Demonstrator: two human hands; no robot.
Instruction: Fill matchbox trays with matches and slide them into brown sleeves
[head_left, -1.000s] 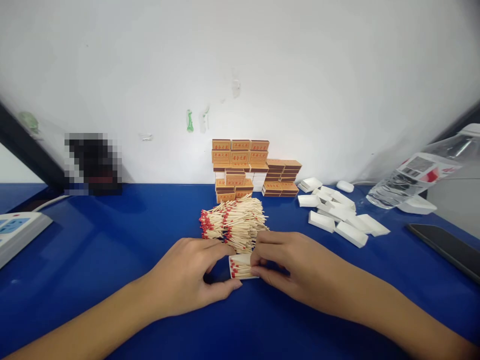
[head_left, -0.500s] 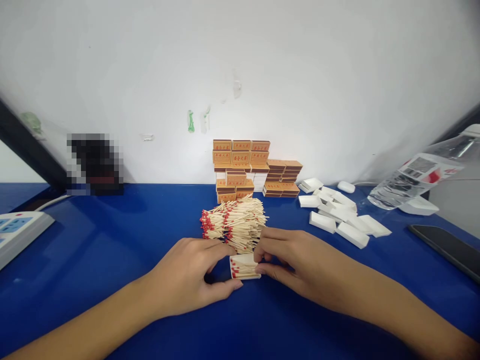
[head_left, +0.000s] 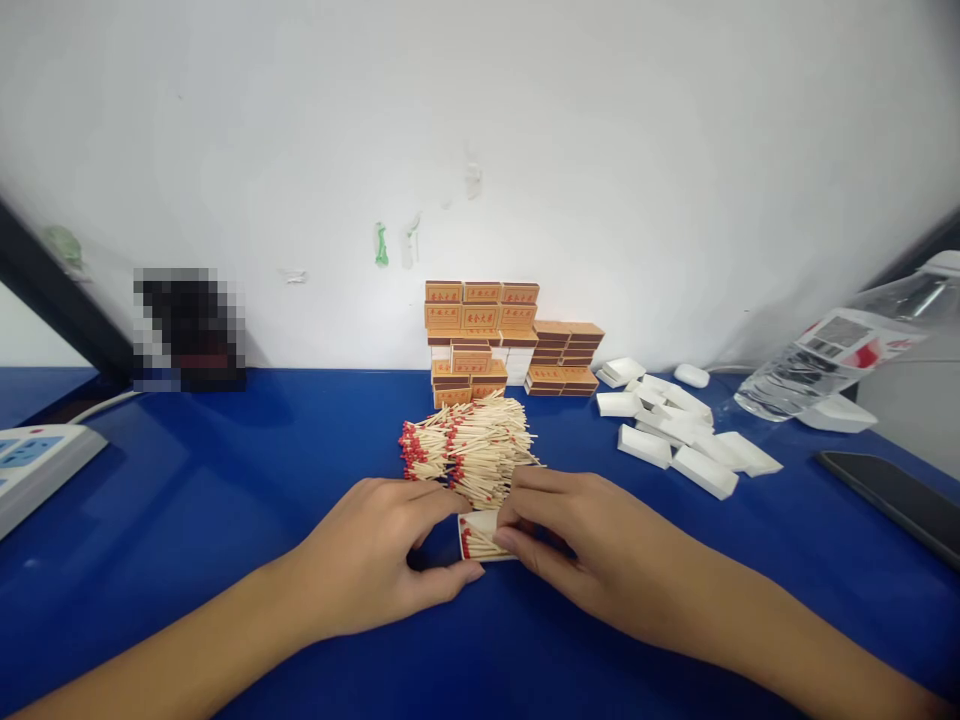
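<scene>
A small white matchbox tray (head_left: 481, 520) lies on the blue table, holding red-tipped matches (head_left: 480, 547) with their heads to the left. My left hand (head_left: 386, 555) steadies its left end, index finger at the far side and thumb at the near side. Over the tray's right part, my right hand (head_left: 574, 530) is closed, thumb and fingers pinched together at the matches; the fingers hide that end. Just behind the tray is a large heap of loose matches (head_left: 480, 445), heads mostly leftward.
Orange matchboxes (head_left: 480, 316) are stacked against the wall, with more stacked boxes (head_left: 564, 378) beside them. Several white trays (head_left: 705, 472) lie scattered to the right, near a tilted plastic bottle (head_left: 817, 355) and a black phone (head_left: 892, 495). A power strip (head_left: 45, 470) sits far left.
My right hand has shifted slightly left over the tray, covering more of the matches. My left hand and the tray have stayed nearly where they were.
</scene>
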